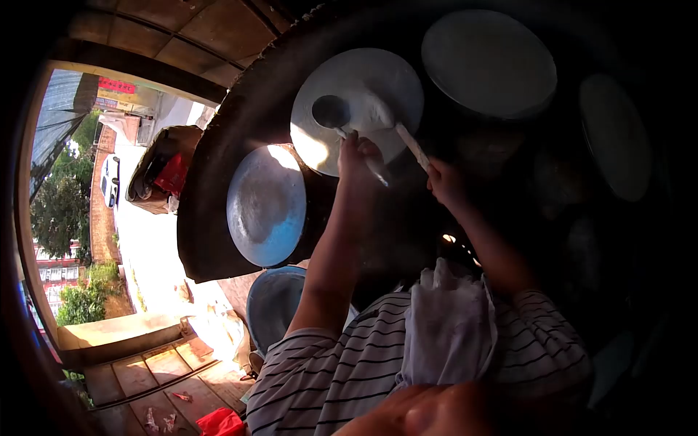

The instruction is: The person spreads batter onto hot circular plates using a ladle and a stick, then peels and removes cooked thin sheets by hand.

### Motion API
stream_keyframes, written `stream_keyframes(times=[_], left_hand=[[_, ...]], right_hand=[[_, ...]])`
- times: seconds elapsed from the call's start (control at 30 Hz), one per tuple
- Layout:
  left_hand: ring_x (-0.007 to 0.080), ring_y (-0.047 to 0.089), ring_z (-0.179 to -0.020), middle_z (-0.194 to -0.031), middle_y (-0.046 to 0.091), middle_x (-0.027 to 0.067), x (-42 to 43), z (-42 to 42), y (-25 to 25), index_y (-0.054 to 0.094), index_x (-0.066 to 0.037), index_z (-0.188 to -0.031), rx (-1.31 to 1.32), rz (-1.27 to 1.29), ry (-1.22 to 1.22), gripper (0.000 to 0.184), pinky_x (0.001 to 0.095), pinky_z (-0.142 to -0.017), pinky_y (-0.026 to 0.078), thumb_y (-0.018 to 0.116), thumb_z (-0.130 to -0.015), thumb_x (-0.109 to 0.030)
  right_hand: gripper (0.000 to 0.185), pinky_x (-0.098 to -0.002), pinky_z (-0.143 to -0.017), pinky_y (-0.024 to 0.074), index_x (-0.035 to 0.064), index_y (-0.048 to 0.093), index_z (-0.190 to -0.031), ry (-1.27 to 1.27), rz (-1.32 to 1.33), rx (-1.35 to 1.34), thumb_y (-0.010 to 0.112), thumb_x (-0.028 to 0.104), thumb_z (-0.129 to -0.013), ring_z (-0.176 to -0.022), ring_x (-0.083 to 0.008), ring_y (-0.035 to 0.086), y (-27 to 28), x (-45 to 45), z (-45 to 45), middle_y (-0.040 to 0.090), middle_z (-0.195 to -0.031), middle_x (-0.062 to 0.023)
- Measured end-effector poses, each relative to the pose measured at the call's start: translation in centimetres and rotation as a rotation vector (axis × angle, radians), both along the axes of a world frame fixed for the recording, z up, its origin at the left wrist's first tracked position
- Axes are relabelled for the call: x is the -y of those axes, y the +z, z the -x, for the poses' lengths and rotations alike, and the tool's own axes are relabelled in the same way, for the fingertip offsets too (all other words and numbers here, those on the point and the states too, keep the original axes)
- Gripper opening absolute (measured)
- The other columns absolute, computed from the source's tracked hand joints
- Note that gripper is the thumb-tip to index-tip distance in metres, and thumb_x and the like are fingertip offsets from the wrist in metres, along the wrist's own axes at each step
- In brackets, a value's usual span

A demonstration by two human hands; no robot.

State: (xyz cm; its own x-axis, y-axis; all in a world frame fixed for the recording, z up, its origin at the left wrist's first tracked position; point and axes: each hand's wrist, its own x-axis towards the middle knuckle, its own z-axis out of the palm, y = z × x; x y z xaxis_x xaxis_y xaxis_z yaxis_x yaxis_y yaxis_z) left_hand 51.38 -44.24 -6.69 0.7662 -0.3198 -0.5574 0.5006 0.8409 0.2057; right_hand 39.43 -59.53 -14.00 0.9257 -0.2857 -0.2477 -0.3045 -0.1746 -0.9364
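My left hand (358, 154) is closed around the handle of a ladle (331, 113), whose dark round bowl is over a large pale disc-shaped pan (396, 80). In my right hand (445, 183) is the light wooden stick of a pale, broad-headed tool (413, 147). Its head lies over the same pan; I cannot tell whether it is a brush or a spreader. Sunlight falls on the pan's lower left edge. Nearer to me on the left is another round pan (267, 211) with a whitish, bluish surface.
Two more pale round pans (488, 65) (616, 138) stand to the right on the dark curved stove (207, 240). A bucket (273, 309) stands below its near edge. Beyond the left edge is a dark bag with something red (171, 173). Shadow hides much of the right side.
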Motion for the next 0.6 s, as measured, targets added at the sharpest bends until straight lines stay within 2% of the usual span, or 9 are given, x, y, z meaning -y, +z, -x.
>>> stream_keyframes(times=[0.03,0.1,0.2,0.27,0.33,0.37,0.43,0.53,0.6], left_hand=[[0.0070,0.039,-0.047,-0.066,0.040,-0.0006,1.4,1.2,-1.5,0.047,-0.011,-0.086,0.035,-0.164,0.097,0.010,0.0203,-0.041,0.037,0.048,-0.095,-0.016],[0.0090,0.046,-0.056,-0.074,0.046,0.0021,2.2,1.6,-4.8,0.051,-0.010,-0.100,0.233,-0.036,0.049,0.009,0.0229,-0.049,0.043,0.045,-0.094,-0.014],[0.0099,0.050,-0.062,-0.073,0.049,0.0035,0.6,0.0,-3.3,0.054,-0.008,-0.099,0.209,0.898,-0.075,0.013,0.0243,-0.058,0.047,0.044,-0.094,-0.014],[0.0095,0.051,-0.063,-0.068,0.049,0.0044,-0.7,-1.2,-2.1,0.054,-0.005,-0.087,0.038,1.469,-0.137,0.017,0.0243,-0.060,0.048,0.043,-0.095,-0.016],[0.0085,0.049,-0.056,-0.060,0.046,0.0033,-3.7,3.2,2.3,0.050,-0.005,-0.074,0.075,1.461,-0.111,0.026,0.0234,-0.054,0.047,0.044,-0.096,-0.018],[0.0079,0.046,-0.048,-0.056,0.042,0.0018,-4.3,4.5,7.3,0.045,-0.007,-0.069,0.225,1.179,-0.164,0.029,0.0226,-0.047,0.045,0.045,-0.096,-0.019],[0.0078,0.040,-0.037,-0.050,0.037,-0.0013,-7.3,5.1,10.6,0.040,-0.010,-0.064,0.182,1.115,0.017,0.033,0.0221,-0.032,0.039,0.044,-0.096,-0.015],[0.0081,0.040,-0.037,-0.052,0.038,-0.0006,-12.2,5.1,13.1,0.040,-0.010,-0.062,0.273,1.012,0.045,0.035,0.0218,-0.031,0.038,0.045,-0.096,-0.014],[0.0082,0.036,-0.037,-0.051,0.036,-0.0013,-15.8,4.7,13.2,0.039,-0.009,-0.064,0.303,0.952,-0.001,0.032,0.0221,-0.038,0.039,0.046,-0.095,-0.016]], right_hand=[[0.025,-0.0317,-0.056,0.0443,0.0007,0.060,-0.108,0.061,-0.010,0.067,0.045,0.016,-0.096,-0.058,-0.0167,0.057,0.4,-1.4,-0.9,0.057,-0.065,-0.0083],[0.020,-0.0374,-0.059,0.0461,0.0044,0.062,-0.104,0.135,0.030,0.331,0.049,0.014,-0.092,-0.063,-0.0241,0.061,-4.0,-2.2,-4.8,0.059,-0.068,-0.0149],[0.026,-0.0413,-0.068,0.0495,0.0087,0.063,-0.112,0.111,0.495,0.578,0.057,0.012,-0.087,-0.078,-0.0334,0.063,2.2,-1.6,-5.4,0.063,-0.083,-0.0187],[0.033,-0.0407,-0.078,0.0505,0.0095,0.062,-0.117,0.102,0.514,0.509,0.061,0.010,-0.084,-0.090,-0.0350,0.062,6.9,-1.1,-4.2,0.064,-0.099,-0.0196],[0.037,-0.0372,-0.088,0.0490,0.0037,0.057,-0.123,-0.026,0.238,0.387,0.058,0.005,-0.086,-0.107,-0.0287,0.060,4.2,1.7,-5.9,0.060,-0.117,-0.0176],[0.037,-0.0358,-0.092,0.0480,0.0037,0.056,-0.124,0.013,0.200,0.305,0.055,0.002,-0.087,-0.111,-0.0263,0.058,1.1,3.3,-6.9,0.059,-0.122,-0.0156],[0.038,-0.0367,-0.091,0.0483,0.0035,0.057,-0.122,0.150,0.296,0.202,0.058,0.002,-0.084,-0.110,-0.0275,0.058,-1.1,1.3,-5.8,0.060,-0.120,-0.0151],[0.038,-0.0372,-0.089,0.0485,0.0040,0.061,-0.115,0.266,0.394,0.268,0.060,0.001,-0.078,-0.106,-0.0300,0.059,2.0,-6.2,-2.8,0.063,-0.111,-0.0156],[0.035,-0.0367,-0.088,0.0489,0.0046,0.064,-0.110,0.248,0.360,0.380,0.058,0.000,-0.075,-0.102,-0.0308,0.060,1.2,-9.4,-1.6,0.064,-0.106,-0.0166]])
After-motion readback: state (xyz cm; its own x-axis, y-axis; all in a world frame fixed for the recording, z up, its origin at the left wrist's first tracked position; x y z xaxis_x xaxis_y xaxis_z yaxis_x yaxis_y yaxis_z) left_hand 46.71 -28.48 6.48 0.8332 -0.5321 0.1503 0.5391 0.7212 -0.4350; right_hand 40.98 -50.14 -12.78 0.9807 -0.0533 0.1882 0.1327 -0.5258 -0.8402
